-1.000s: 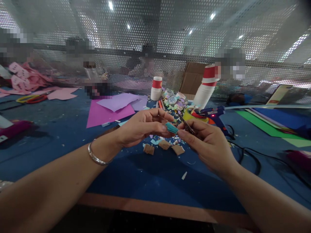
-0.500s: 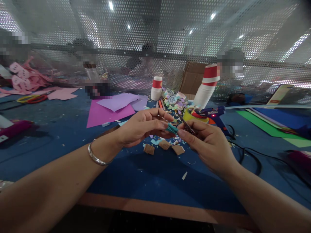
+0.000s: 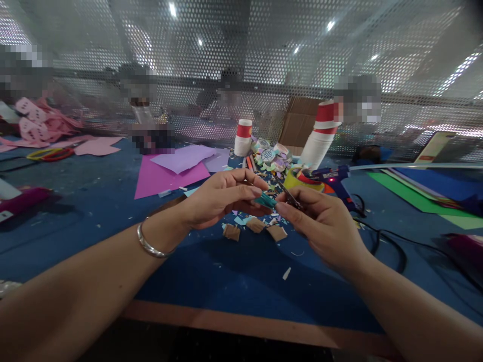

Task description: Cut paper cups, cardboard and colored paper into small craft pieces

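Between my two hands is a small folded teal piece (image 3: 266,200), seemingly paper. The fingers of my left hand (image 3: 230,197) close on its left end; a silver bangle is on that wrist. My right hand (image 3: 317,216) pinches the piece's right end between thumb and finger. Also in my right hand is a pair of dark scissors (image 3: 291,197), blades pointing up and left, the handles mostly hidden by the fingers. Below the hands, several brown cardboard bits (image 3: 277,232) lie on the blue table (image 3: 234,281) among paper scraps.
Behind my right hand a blue glue gun (image 3: 334,176) with a lit red light rests by a yellow tape roll (image 3: 292,180). Paper cups (image 3: 319,143) stand stacked at the back. Purple sheets (image 3: 169,173) lie left; coloured sheets (image 3: 411,193) lie right. A black cable (image 3: 400,251) curls at right.
The teal piece has shifted and turned very slightly between my fingers. Both hands keep almost the same place and hold.
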The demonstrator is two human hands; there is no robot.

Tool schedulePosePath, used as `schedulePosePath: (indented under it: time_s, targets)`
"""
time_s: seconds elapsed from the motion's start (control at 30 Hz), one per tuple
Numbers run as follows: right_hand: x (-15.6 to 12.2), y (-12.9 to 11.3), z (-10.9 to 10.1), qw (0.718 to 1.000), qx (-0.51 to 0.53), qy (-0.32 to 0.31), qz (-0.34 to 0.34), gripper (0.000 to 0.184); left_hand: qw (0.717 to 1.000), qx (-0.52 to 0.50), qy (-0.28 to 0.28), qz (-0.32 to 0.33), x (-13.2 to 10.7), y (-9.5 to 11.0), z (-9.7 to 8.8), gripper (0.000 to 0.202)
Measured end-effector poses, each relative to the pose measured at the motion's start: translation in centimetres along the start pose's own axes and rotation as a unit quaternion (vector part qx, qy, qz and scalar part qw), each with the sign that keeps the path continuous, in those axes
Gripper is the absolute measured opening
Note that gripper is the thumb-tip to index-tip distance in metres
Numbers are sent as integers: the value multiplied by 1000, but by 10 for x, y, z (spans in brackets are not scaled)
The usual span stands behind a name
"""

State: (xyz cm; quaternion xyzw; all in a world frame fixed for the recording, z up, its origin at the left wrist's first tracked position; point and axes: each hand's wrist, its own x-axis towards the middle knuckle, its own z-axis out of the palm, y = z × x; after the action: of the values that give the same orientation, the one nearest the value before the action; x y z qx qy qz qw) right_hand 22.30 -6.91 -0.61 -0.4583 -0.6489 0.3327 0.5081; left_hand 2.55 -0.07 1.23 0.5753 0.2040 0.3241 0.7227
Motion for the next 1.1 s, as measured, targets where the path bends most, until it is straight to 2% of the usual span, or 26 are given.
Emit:
schedulePosePath:
  time_s: [0.23,0.57,0.73,0.87,1.0,1.1]
  targets:
    - [0,0,-1,1000,-6,-2,1,15,1000,7,-4,3,1,-2,-3,12]
    - [1,-2,-1,1000,-13,4,-13,14,994,80,9,78,1,-2,0,15]
    - [1,-2,0,1000,-17,10,-8,13,992,88,7,87,1,-2,-1,17]
    - [1,-1,0,1000,-9,4,-3,15,993,82,9,79,0,-1,0,15]
    - [1,-1,0,1000,-3,4,0,14,999,23,4,25,1,0,-3,10]
    - [1,0,-1,1000,9,6,-3,14,999,-30,-10,-7,3,0,-6,14]
